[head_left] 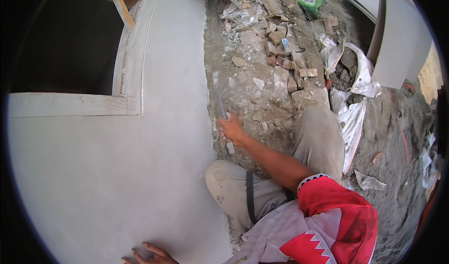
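Observation:
My right hand (231, 128) is closed around a long, thin, slightly curved grey tool (220, 94) with pale ends. Motion blurs it, and I cannot make out its exact kind. One end points away from me along the foot of a smooth pale plastered wall (173, 137); the other sticks out below my fist. Down at the lower edge, my left hand (152, 256) rests against the same wall with its fingers spread, holding nothing; its wrist is out of the picture. A rough, crumbly line marks where the wall meets the dirt.
Broken bricks (283, 63) and rubble cover the ground beyond my right hand. On the right are torn white sacks (353, 119), leaning pale boards (404, 35) and grey sand (388, 144). A green bag (310, 2) lies far off. The wall has a framed window opening (133, 77).

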The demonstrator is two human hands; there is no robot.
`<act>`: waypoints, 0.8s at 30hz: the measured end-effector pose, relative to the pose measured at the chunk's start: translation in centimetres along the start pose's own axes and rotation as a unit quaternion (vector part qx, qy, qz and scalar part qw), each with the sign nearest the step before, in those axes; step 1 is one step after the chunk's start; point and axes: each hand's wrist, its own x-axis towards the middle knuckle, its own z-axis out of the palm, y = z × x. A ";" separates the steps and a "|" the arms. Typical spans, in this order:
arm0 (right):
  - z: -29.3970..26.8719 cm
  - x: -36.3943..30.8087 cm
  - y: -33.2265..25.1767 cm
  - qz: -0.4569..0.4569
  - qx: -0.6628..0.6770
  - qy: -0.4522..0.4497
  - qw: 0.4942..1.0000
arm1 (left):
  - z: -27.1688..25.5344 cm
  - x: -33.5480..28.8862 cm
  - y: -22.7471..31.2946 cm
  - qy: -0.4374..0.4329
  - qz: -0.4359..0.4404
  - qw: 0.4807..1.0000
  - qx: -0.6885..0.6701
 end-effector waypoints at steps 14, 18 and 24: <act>-1.7 1.8 10.7 0.169 -0.065 0.084 0.980 | -0.4 0.5 0.3 -0.022 -0.009 1.000 -0.001; 0.8 1.7 2.7 0.020 -0.069 0.107 0.992 | 0.0 0.1 0.1 -0.018 -0.011 1.000 -0.003; 1.0 5.9 -3.5 -0.386 -0.023 0.101 0.917 | 0.5 -0.2 -0.2 0.003 -0.011 1.000 -0.016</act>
